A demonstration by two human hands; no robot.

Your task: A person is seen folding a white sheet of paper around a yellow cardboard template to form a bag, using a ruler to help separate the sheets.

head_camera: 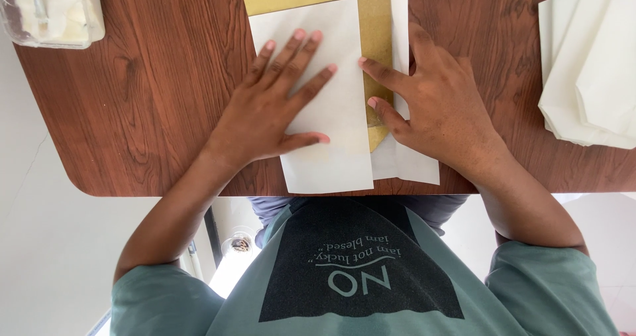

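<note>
White paper sheet (338,120) lies pressed flat under left hand (275,104) and right hand (434,104).

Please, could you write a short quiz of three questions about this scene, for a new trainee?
1. True or false: the left hand lies flat, fingers spread, on the white folded sheet.
2. What shows between the flaps of the white folded sheet? A) a gold-coloured card B) a blue cloth C) a metal tray
3. Fill in the word: the stack of white paper lies on the wooden table on the person's ____ side, beyond the right hand.

Key: 1 true; 2 A; 3 right.
</note>
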